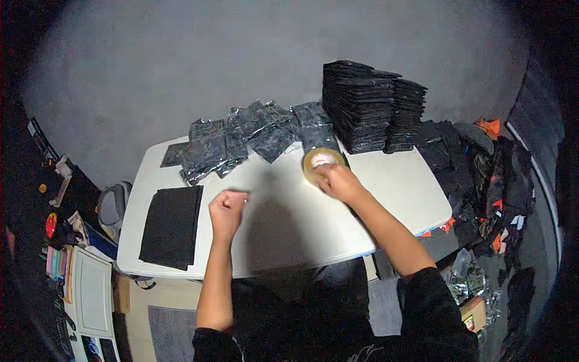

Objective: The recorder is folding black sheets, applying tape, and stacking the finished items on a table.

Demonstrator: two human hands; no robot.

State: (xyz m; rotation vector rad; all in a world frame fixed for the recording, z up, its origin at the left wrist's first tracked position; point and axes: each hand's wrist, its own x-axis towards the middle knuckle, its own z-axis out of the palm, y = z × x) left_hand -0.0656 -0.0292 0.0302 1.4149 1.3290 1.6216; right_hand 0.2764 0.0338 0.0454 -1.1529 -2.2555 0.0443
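Observation:
My right hand [339, 182] grips a roll of clear packing tape [319, 160] that rests on the white table [398, 187], just in front of the shiny packets. My left hand [226, 208] is held over the middle of the table, fingers pinched together; whether a tape end sits between them is too small to tell. A flat stack of black fabric pieces [172, 226] lies on the table to the left of my left hand.
Several shiny dark foil packets [247, 136] lie along the table's far edge. Two tall stacks of black folded items [368, 105] stand at the far right corner. Dark clothes and foil bags [482, 181] pile on the floor at right; a grey chair [111, 205] is at left.

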